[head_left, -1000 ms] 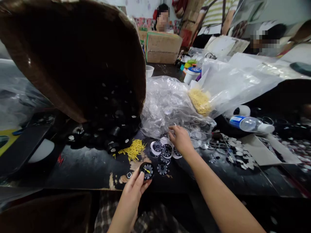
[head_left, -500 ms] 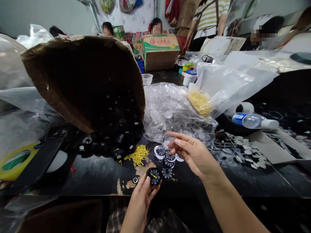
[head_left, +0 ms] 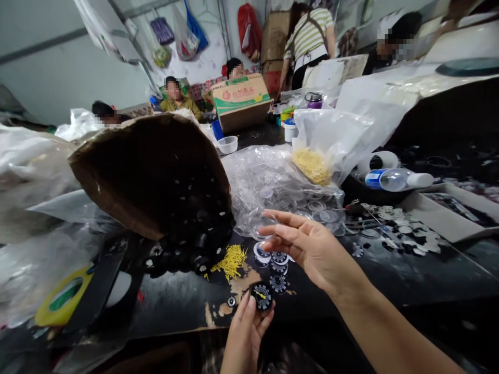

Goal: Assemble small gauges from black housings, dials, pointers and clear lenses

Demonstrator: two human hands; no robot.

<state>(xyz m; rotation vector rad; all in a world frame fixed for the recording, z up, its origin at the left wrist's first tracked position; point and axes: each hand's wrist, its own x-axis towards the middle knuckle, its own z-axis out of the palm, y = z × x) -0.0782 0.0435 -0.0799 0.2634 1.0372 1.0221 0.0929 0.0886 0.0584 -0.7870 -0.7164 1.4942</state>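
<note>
My left hand [head_left: 246, 324] grips a small round black dial gauge [head_left: 261, 296], with a yellow pointer over its white-marked face. Above and to its right, my right hand [head_left: 300, 241] has a clear round cover [head_left: 259, 224] at its fingertips, thumb partly hidden behind the fingers. Printed black dial discs [head_left: 278, 283] lie on the table under that hand, with white-edged ones beside them. A heap of yellow pointers [head_left: 231, 262] lies left of the discs. Behind my right hand, a clear plastic bag [head_left: 268, 166] is full of more transparent round covers.
A cardboard box [head_left: 150, 171] lies tipped at left, black round housings [head_left: 200, 239] spilling out. A yellow tape roll [head_left: 64, 296] lies far left. To the right are a plastic bottle [head_left: 397, 179], a shallow tray [head_left: 448, 218] and white and black pieces. Several people are around the table.
The view has shifted and tilted. My right hand has drawn the clear cover out from the bag's edge, leftward. My left hand still holds the gauge.
</note>
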